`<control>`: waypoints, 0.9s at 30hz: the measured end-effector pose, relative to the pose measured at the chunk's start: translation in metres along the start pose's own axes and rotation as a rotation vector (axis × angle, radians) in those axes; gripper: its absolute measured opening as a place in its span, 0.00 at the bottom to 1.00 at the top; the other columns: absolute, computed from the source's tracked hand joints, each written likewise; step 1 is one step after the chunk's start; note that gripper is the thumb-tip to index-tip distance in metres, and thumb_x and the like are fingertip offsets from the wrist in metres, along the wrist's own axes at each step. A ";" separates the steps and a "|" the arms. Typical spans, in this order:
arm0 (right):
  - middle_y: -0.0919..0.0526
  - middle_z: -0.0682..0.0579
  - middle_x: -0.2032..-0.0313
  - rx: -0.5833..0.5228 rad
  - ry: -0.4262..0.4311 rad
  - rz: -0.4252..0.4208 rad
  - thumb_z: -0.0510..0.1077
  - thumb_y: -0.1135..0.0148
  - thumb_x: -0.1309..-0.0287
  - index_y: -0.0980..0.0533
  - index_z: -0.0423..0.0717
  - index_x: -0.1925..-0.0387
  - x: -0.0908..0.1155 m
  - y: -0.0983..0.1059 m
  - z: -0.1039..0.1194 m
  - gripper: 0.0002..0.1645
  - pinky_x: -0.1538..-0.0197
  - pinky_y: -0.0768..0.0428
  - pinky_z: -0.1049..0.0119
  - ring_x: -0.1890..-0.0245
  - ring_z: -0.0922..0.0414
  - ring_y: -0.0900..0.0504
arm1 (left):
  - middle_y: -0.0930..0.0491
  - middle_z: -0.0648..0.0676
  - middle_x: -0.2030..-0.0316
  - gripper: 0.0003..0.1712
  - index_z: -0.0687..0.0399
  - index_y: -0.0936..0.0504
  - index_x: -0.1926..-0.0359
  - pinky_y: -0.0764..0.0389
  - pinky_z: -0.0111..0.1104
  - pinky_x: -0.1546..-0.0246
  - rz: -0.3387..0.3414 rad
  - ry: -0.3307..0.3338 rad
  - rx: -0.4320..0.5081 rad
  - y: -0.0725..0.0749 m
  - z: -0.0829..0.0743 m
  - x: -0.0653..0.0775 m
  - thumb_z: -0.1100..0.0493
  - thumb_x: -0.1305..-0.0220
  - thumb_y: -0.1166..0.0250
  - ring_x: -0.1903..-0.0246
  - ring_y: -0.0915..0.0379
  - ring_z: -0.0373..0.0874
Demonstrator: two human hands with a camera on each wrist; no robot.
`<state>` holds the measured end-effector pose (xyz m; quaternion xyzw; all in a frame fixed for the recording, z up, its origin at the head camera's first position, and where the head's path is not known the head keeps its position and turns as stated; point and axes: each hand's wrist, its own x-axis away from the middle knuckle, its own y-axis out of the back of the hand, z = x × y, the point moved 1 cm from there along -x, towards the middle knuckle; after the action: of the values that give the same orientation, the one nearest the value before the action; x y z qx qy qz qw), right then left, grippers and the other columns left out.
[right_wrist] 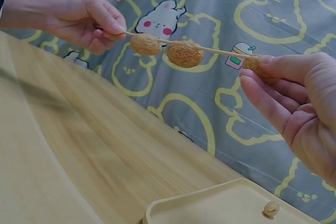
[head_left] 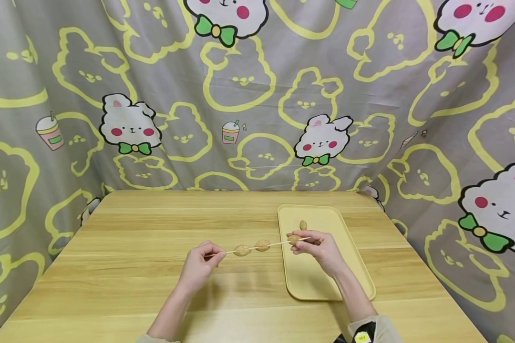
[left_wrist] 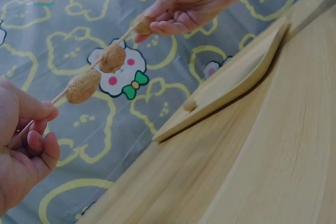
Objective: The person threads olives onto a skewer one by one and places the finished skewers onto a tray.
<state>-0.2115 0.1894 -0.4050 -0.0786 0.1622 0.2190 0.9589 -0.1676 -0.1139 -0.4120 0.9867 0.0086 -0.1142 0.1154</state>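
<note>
A thin wooden skewer [head_left: 278,244] stretches between both hands above the table. My left hand [head_left: 200,264] pinches one end of it. Two brown, wrinkled, ball-like food pieces are threaded side by side: a left piece [right_wrist: 145,44] and a middle piece [right_wrist: 185,54]. My right hand [head_left: 322,250] pinches a third brown piece [head_left: 294,239] near the other end, and the skewer tip sticks out past it in the head view. Fingers partly cover this third piece. One more brown piece [head_left: 303,224] lies on the yellow tray [head_left: 313,289].
The tray, with a low raised rim, sits on the right part of the wooden table [head_left: 154,224], under my right hand. A grey curtain [head_left: 266,109] with cartoon figures hangs behind the table and along its sides.
</note>
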 end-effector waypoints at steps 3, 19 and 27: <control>0.16 0.49 0.60 -0.001 -0.012 -0.008 0.27 0.43 0.45 0.26 0.24 0.53 0.000 -0.001 -0.002 0.16 0.61 0.20 0.63 0.67 0.58 0.17 | 0.28 0.52 0.76 0.05 0.61 0.19 0.74 0.31 0.27 0.76 0.003 0.005 -0.001 0.000 0.000 0.000 0.72 0.44 0.37 0.76 0.33 0.40; 0.17 0.47 0.58 -0.114 0.000 0.037 0.26 0.44 0.45 0.20 0.40 0.56 -0.001 -0.006 -0.005 0.17 0.60 0.20 0.65 0.66 0.58 0.17 | 0.28 0.52 0.77 0.03 0.63 0.20 0.74 0.31 0.27 0.76 0.002 -0.016 0.032 -0.001 -0.001 0.001 0.71 0.45 0.36 0.77 0.34 0.39; 0.17 0.48 0.58 -0.134 0.002 0.042 0.24 0.46 0.46 0.19 0.43 0.58 -0.001 -0.007 -0.008 0.19 0.60 0.20 0.65 0.66 0.58 0.17 | 0.28 0.51 0.77 0.04 0.62 0.19 0.74 0.31 0.27 0.77 0.008 -0.017 0.023 -0.002 0.001 0.001 0.71 0.45 0.37 0.77 0.34 0.39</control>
<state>-0.2116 0.1806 -0.4111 -0.1394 0.1499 0.2495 0.9465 -0.1666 -0.1122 -0.4132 0.9870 0.0021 -0.1220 0.1044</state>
